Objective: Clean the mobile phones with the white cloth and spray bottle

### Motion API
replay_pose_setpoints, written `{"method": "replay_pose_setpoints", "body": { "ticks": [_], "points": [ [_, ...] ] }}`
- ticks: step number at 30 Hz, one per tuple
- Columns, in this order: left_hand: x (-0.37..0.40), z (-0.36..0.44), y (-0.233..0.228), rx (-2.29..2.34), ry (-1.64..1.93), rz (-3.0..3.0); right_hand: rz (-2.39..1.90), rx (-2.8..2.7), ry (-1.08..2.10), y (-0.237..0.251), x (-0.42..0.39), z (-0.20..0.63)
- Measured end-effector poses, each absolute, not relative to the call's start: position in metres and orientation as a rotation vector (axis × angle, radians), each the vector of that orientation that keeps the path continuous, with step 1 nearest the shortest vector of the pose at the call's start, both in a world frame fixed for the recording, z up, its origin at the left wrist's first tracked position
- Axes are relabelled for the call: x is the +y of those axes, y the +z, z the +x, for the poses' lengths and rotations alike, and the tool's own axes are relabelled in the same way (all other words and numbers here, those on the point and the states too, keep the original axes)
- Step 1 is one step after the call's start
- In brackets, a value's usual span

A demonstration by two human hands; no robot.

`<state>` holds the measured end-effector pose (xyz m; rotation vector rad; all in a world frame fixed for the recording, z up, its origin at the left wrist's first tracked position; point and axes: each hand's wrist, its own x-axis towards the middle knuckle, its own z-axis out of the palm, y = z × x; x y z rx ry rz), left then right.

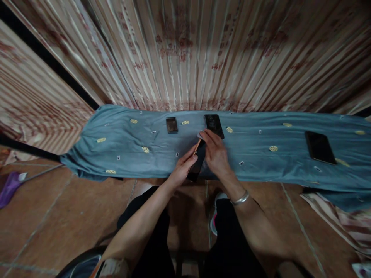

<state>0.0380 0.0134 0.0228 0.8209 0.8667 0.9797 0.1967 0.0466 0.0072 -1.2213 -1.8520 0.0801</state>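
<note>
Both hands meet at the near edge of the table, centre of the view. Left hand [182,168] grips a dark phone [197,164] by its left long edge, fingers wrapped under, holding it tilted up off the blue cloth [121,146]. Right hand [215,152] is closed over the phone's far end, fingertips pinching something small and pale at the top corner [199,135]; too small to tell what it is, could be a wipe or a tab. An orange-brown edge [197,147] shows along the phone's side, a case rim or a thin tool, can't tell which.

Other items on the cloth, none touched: a phone with a cracked-looking screen [213,125] just beyond the right hand, a small dark rectangular device [172,125] far left of it, another black phone [319,147] well apart at right. Silver bangle [240,199] on the right wrist.

Judgement on doing this step well:
- Keep the left grip on the edges only, off the glass.
- Work the far corner with small fingertip force; the phone is half off the table edge, so a slip drops it to the tile floor [58,216].
- Better to rest its near end on the cloth before pulling or pressing.
- Mind the cracked phone just behind; the right knuckles are close to it.
</note>
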Motion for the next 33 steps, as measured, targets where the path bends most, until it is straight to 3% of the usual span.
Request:
{"method": "replay_pose_setpoints", "body": {
  "ticks": [10,17,33],
  "points": [
    [0.019,0.018,0.018,1.014,1.205,0.808,-1.045,-1.953,0.029,0.002,0.03,0.151],
    [0.006,0.01,0.022,0.992,1.1,0.864,-1.091,-1.891,0.081,0.005,0.043,0.161],
    [-0.01,-0.012,0.045,0.922,1.16,0.662,-1.173,-1.534,0.594,-0.018,0.075,0.14]
  ]
}}
